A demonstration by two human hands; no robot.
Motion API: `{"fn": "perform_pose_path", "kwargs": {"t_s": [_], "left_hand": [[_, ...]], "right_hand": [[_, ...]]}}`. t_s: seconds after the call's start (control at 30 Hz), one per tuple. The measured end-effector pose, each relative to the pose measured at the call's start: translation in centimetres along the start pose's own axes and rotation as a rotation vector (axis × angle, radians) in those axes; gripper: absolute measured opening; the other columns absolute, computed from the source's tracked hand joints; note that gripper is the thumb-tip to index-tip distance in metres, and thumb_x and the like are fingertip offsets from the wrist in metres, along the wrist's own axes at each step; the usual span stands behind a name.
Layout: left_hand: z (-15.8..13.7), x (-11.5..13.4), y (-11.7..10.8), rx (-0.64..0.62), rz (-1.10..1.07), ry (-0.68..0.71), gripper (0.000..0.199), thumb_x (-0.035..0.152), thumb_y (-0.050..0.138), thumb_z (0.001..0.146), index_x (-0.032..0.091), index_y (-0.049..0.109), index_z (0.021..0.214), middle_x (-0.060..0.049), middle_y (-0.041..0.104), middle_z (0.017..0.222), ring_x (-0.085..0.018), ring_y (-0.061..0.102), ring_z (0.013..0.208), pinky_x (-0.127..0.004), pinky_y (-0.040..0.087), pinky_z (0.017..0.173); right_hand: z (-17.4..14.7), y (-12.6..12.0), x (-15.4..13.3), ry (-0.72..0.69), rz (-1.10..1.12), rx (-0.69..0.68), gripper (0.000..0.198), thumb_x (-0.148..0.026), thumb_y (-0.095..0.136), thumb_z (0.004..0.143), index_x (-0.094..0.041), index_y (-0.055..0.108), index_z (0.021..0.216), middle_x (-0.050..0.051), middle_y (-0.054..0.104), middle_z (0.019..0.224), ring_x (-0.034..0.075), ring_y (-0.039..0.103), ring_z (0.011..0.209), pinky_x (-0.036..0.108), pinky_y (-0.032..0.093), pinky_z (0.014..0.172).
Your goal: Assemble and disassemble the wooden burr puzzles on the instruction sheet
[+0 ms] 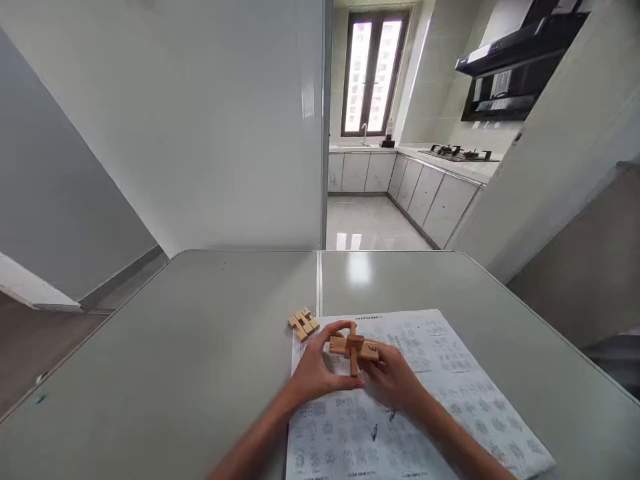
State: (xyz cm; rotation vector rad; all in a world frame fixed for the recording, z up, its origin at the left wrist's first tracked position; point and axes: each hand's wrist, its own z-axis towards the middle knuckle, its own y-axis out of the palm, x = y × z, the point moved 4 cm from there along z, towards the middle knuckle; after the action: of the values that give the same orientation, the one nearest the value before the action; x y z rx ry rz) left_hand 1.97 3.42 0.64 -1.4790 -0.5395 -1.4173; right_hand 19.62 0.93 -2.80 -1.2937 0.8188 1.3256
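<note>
Grey and glossy, the counter [200,373] carries a printed sheet [440,393] over which both hands hold a small wooden cross puzzle [354,348] just clear of the paper, with a few loose wooden bars [303,323] lying near its upper left corner. The left hand [315,370] curls its grip around the upright piece, thumb below and fingertips above, while the right hand [393,380] pinches the crosswise bar from the right; steady, square pressure from both sides seems wise, so the notches do not jam. Its longest bar runs left to right, the shorter piece roughly vertical through it.
</note>
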Motion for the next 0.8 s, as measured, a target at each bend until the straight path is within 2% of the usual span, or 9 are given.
{"fn": "perform_pose_path", "kwargs": {"t_s": [0.2,0.37,0.53,0.67,0.8], "left_hand": [[-0.1,-0.1,-0.2,0.113,0.105,0.09,0.089,0.038,0.096,0.059,0.03,0.053,0.137,-0.007,0.06,0.132,-0.027,0.061,0.11,-0.046,0.05,0.102],[0.0,0.1,0.3,0.124,0.215,0.228,0.09,0.032,0.094,0.062,0.031,0.049,0.139,-0.009,0.057,0.137,-0.03,0.056,0.122,-0.048,0.051,0.103],[0.0,0.0,0.7,0.115,0.309,0.253,0.09,0.03,0.093,0.062,0.032,0.048,0.141,-0.01,0.055,0.138,-0.033,0.053,0.129,-0.051,0.048,0.108],[0.0,-0.2,0.8,0.127,0.308,0.238,0.089,0.031,0.092,0.063,0.031,0.049,0.142,-0.011,0.053,0.137,-0.033,0.052,0.129,-0.051,0.052,0.105],[0.0,-0.6,0.7,0.138,0.314,0.221,0.089,0.032,0.092,0.063,0.032,0.05,0.141,-0.01,0.051,0.136,-0.033,0.054,0.128,-0.053,0.053,0.104]], "right_hand": [[0.1,-0.6,0.9,0.089,0.094,0.142,0.04,-0.057,0.062,0.095,-0.022,0.068,0.115,0.005,0.07,0.09,0.018,0.057,0.07,0.029,0.045,0.063],[0.1,-1.7,1.2,0.122,0.042,0.264,0.037,-0.058,0.058,0.097,-0.024,0.069,0.108,0.0,0.059,0.074,0.017,0.049,0.063,0.027,0.04,0.057],[0.3,-1.9,1.3,0.119,0.143,0.232,0.04,-0.06,0.058,0.096,-0.023,0.069,0.106,0.0,0.056,0.075,0.016,0.048,0.063,0.028,0.04,0.058],[0.3,-1.8,1.1,0.096,0.193,0.18,0.039,-0.058,0.055,0.099,-0.022,0.071,0.101,-0.001,0.053,0.07,0.016,0.049,0.062,0.029,0.042,0.061],[0.1,-1.4,0.9,0.096,0.16,0.127,0.035,-0.054,0.06,0.097,-0.022,0.071,0.103,0.0,0.06,0.076,0.015,0.05,0.063,0.028,0.043,0.06]]}}
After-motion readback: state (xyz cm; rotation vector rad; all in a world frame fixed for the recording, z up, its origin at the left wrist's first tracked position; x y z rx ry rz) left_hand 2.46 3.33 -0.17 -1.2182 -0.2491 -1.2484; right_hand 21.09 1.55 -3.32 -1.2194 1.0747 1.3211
